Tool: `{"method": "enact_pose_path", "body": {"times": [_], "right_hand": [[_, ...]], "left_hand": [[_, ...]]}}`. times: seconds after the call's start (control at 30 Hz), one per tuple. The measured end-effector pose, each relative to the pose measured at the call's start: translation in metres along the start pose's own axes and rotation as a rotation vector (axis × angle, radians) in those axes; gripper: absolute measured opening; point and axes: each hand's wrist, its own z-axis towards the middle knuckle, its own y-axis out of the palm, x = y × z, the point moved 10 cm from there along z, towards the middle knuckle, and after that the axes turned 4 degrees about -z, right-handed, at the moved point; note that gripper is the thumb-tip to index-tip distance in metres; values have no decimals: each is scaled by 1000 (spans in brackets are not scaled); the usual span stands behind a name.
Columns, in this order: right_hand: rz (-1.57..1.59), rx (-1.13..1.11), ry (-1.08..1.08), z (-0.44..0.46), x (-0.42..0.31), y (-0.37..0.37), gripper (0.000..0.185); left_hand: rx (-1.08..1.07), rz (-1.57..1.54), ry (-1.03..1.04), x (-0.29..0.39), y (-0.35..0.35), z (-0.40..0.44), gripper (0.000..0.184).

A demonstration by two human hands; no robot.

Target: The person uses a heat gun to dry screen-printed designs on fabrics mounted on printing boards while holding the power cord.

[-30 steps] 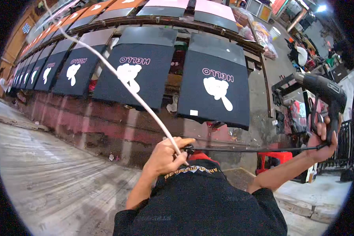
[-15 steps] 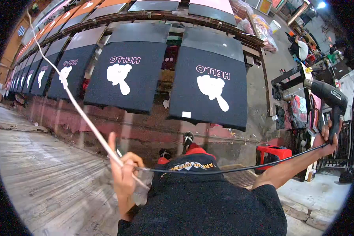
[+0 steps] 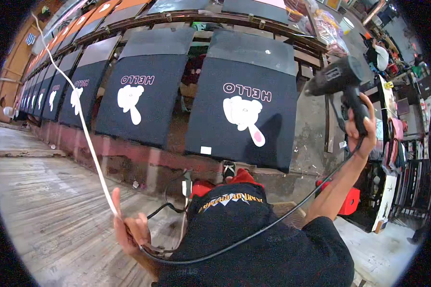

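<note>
My right hand (image 3: 361, 126) is wrapped round the handle of a black heat gun (image 3: 337, 79), raised at the right with its nozzle pointing left. A black cord (image 3: 254, 239) runs from it in a low curve to my left hand (image 3: 131, 232). That hand grips the cords at the lower left, its index finger raised beside a white cable (image 3: 93, 153) that stretches to the upper left. Nearest the heat gun lies a black shirt panel (image 3: 215, 119) with a pink HELLO outline and a white figure; the figure's lower end looks pink.
More printed black panels (image 3: 148, 100) run leftward in a row, with orange ones (image 3: 124, 12) behind. A red stool (image 3: 350, 201) stands at the right. Beyond are a white bucket (image 3: 345, 25) and a person (image 3: 382, 57). A plank surface (image 3: 52, 196) spans the left.
My right hand has brought the heat gun left and up, towards the nearest panel. My left hand has moved down and left. The black cord now sags, and a white connector shows near my waist.
</note>
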Motion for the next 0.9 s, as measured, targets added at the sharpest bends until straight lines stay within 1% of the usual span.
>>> {"method": "enact_pose_path", "body": {"times": [0.1,0.17,0.23,0.27,0.33,0.43,0.47,0.57,0.6,0.7,0.73,0.83,0.9], "right_hand": [[1,-50,64,10,24,18,78],[6,-87,73,15,30,28,78],[-4,-104,85,14,34,34,77],[-6,-102,98,14,35,37,77],[-15,-103,93,12,36,42,78],[-29,-117,84,12,35,50,78],[-32,-120,84,10,36,53,78],[-23,-87,62,5,39,57,78],[-20,-88,64,2,39,60,78],[-26,-54,82,-1,43,66,77],[-35,-55,92,-2,44,68,75],[-49,-54,114,3,55,75,70],[-52,-57,133,10,69,75,69]], "left_hand": [[-109,-2,166,10,19,-5,72],[377,-18,267,7,-33,-33,71],[196,-55,217,9,-24,-18,72],[-224,-83,116,15,5,8,72],[-365,-146,50,16,49,34,73],[-275,-141,81,10,21,59,72],[-283,-207,40,8,18,58,70],[-203,-206,169,23,19,63,63],[-231,-156,218,32,20,62,72],[16,63,260,48,-12,61,78],[-62,19,244,49,-10,63,76],[233,200,327,46,-27,62,68],[69,10,296,45,-19,66,55]]}}
